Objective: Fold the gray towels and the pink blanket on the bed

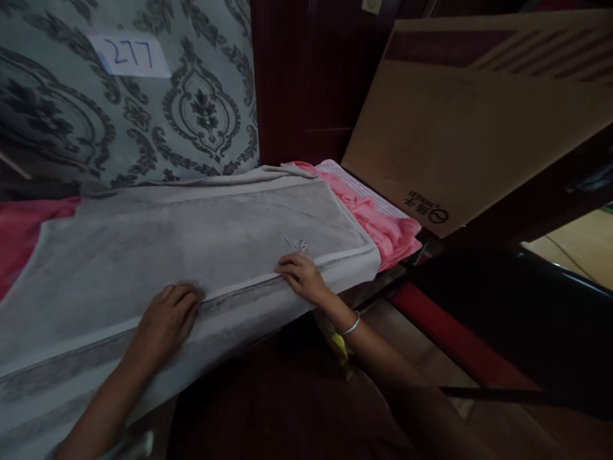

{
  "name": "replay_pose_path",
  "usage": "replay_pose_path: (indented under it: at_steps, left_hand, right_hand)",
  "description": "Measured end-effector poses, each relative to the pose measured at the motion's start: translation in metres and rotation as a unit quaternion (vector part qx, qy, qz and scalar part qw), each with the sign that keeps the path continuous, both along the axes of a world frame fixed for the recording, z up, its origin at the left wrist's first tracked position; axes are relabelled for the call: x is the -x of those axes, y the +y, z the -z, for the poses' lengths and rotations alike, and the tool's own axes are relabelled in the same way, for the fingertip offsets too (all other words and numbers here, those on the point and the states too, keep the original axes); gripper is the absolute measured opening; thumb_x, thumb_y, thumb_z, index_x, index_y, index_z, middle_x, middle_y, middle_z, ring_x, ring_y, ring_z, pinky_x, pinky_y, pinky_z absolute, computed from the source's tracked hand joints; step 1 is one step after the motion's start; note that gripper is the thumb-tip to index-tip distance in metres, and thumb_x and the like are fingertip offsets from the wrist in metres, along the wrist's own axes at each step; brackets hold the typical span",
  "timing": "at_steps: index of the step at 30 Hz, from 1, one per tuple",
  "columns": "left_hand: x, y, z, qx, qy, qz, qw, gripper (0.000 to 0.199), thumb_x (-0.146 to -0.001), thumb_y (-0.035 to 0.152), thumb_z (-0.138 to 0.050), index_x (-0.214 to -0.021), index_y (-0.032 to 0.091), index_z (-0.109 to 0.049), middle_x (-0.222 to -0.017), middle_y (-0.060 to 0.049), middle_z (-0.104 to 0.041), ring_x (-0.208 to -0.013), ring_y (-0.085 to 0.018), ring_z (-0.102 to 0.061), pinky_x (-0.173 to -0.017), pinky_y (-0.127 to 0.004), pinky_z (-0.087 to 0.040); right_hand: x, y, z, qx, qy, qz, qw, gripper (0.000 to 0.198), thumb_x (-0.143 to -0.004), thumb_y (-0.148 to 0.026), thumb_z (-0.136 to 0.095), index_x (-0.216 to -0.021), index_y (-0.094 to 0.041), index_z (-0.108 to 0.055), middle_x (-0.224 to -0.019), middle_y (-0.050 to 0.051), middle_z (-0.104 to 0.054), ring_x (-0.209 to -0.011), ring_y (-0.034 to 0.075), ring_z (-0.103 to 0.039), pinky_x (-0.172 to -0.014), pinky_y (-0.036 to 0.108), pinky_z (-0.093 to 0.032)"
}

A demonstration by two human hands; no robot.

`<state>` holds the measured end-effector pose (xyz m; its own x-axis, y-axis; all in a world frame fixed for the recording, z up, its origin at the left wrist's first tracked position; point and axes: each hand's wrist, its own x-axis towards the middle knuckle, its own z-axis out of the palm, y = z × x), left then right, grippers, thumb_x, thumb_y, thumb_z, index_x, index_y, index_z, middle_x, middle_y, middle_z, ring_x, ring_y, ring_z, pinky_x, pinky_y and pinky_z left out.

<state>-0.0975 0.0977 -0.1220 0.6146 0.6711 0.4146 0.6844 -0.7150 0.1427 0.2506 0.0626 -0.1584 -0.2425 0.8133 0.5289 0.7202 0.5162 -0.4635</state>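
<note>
Backed by patterned wallpaper [204, 108], had gray cloth [239, 230] laid out right under the fingers. Bunched those of the left hand [167, 316] close at its pale edge, parted those of the right hand [304, 275] slightly, seemingly to keep it straight; couldn't tell about any pinch. Saw pink fabric [368, 217] beyond the right fingertips, cardboard [469, 128] tilted farther off, apparently stowed.

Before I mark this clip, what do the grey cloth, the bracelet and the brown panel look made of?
Grey cloth: a soft textile, perhaps fleece; matte, with shade patches like brushed pile.
Bracelet: probably metal, from its silvery sheen, though plastic can't be excluded.
Brown panel: likely cardboard; matte, with printed stripes and lettering.
</note>
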Motion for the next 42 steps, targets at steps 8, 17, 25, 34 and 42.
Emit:
replay_pose_path:
  at_steps: [8, 17, 25, 34, 42]
  left_hand:
    - [-0.006, 0.016, -0.024, 0.020, -0.042, 0.018, 0.999, 0.033, -0.097, 0.043, -0.041, -0.095, 0.028, -0.071, -0.103, -0.007, -0.075, -0.099, -0.025, -0.070, -0.089, -0.039, -0.057]
    - [-0.072, 0.055, -0.027, 0.062, 0.140, 0.071, 0.986, 0.047, -0.094, 0.038, -0.047, -0.134, 0.022, -0.066, -0.143, -0.014, -0.062, -0.128, -0.033, -0.060, -0.102, -0.049, -0.052]
    - [-0.131, 0.084, -0.054, 0.080, 0.128, 0.165, 0.975, 0.041, -0.100, 0.032, -0.042, -0.134, 0.025, -0.064, -0.144, -0.011, -0.062, -0.131, -0.027, -0.060, -0.109, -0.044, -0.049]
    - [-0.223, 0.094, -0.035, 0.109, 0.143, 0.268, 0.947, 0.052, -0.098, 0.039, -0.054, -0.148, 0.025, -0.052, -0.160, -0.012, -0.045, -0.148, -0.031, -0.042, -0.122, -0.053, -0.033]
    - [-0.221, 0.095, 0.008, 0.116, 0.112, 0.278, 0.947, 0.060, -0.098, 0.044, -0.053, -0.155, 0.030, -0.042, -0.168, -0.009, -0.031, -0.156, -0.031, -0.025, -0.126, -0.060, -0.021]
  right_hand:
    - [-0.051, 0.003, -0.011, -0.054, 0.021, 0.145, 0.988, 0.026, -0.101, -0.029, -0.049, -0.098, -0.022, -0.074, -0.108, 0.011, -0.069, -0.104, 0.025, -0.061, -0.095, 0.042, -0.048]
    - [-0.100, 0.010, -0.004, 0.010, -0.052, 0.224, 0.973, 0.025, -0.094, -0.023, -0.050, -0.106, -0.020, -0.072, -0.106, 0.012, -0.068, -0.101, 0.027, -0.060, -0.093, 0.043, -0.049]
    - [-0.117, 0.029, -0.016, 0.122, -0.160, 0.251, 0.947, 0.055, -0.100, -0.038, -0.049, -0.152, -0.020, -0.049, -0.160, 0.015, -0.042, -0.148, 0.034, -0.037, -0.117, 0.060, -0.032]
    - [-0.158, 0.066, -0.040, 0.127, -0.054, 0.226, 0.964, 0.046, -0.098, -0.028, -0.045, -0.137, -0.016, -0.065, -0.140, 0.013, -0.064, -0.129, 0.024, -0.059, -0.115, 0.041, -0.041]
    - [-0.189, 0.185, -0.061, 0.144, 0.074, 0.376, 0.913, 0.043, -0.094, -0.021, -0.053, -0.135, -0.015, -0.065, -0.137, 0.012, -0.066, -0.123, 0.021, -0.063, -0.104, 0.031, -0.047]
